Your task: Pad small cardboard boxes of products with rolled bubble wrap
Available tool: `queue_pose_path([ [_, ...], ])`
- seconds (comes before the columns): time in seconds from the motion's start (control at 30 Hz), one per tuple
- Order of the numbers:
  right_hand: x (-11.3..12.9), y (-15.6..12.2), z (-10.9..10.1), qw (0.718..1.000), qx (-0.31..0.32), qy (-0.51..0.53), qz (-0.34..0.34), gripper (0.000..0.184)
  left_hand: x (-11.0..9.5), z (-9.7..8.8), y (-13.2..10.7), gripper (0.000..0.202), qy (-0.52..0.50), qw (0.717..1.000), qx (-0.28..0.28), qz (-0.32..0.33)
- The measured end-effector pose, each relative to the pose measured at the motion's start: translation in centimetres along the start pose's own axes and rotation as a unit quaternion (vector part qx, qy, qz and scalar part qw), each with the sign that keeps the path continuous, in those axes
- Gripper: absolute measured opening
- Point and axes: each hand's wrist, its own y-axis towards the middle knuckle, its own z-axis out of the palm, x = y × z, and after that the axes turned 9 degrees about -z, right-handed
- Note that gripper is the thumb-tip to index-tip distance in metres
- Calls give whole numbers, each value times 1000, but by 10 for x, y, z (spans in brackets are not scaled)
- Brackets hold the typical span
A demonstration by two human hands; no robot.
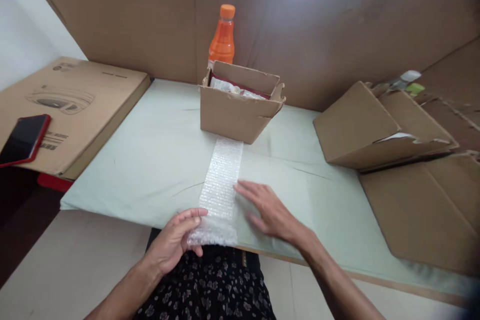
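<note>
A strip of bubble wrap (222, 172) lies lengthwise on the pale green table cover, its near end folded or rolled at the table's front edge. My left hand (176, 237) grips that near end at its left side, thumb and index finger on top and other fingers underneath. Along the strip's right edge, my right hand (268, 210) is open with fingers apart, slightly blurred; its fingertips are at the edge, and I cannot tell whether they touch. The far end of the strip reaches the base of a small cardboard box (232, 115) that holds packets.
Behind the box stands an orange bottle (223, 40). A flat carton (93, 105) with a red-cased phone (25, 140) on it is at left. Open cardboard bins (360, 130) stand at right. Cardboard panels (300, 35) wall off the back.
</note>
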Motion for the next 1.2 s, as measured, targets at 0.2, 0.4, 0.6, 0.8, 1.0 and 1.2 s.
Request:
queue_pose_path([
  [0.2, 56, -6, 48, 974, -175, 97, 103, 41, -19, 3, 9, 52, -17, 999, 44, 0],
  [0.4, 31, 9, 66, 946, -231, -30, 224, 53, -1, -11, 1, 47, 264, 915, -155, 264],
  [0.6, 34, -20, 47, 966, -225, -18, 124, 51, 9, -10, 16, 45, 583, 615, -155, 508],
  [0.8, 50, -4, 56, 984, -170, -21, 44, 32, -7, -9, 36, 30, 619, 559, -153, 531],
  [1.0, 50, -3, 55, 967, -207, 110, 102, 24, -15, -14, 22, 16, 554, 708, -81, 431],
  [1.2, 60, -11, 49, 971, -213, -8, 109, 36, -17, -8, 39, 18, 563, 702, -163, 404],
])
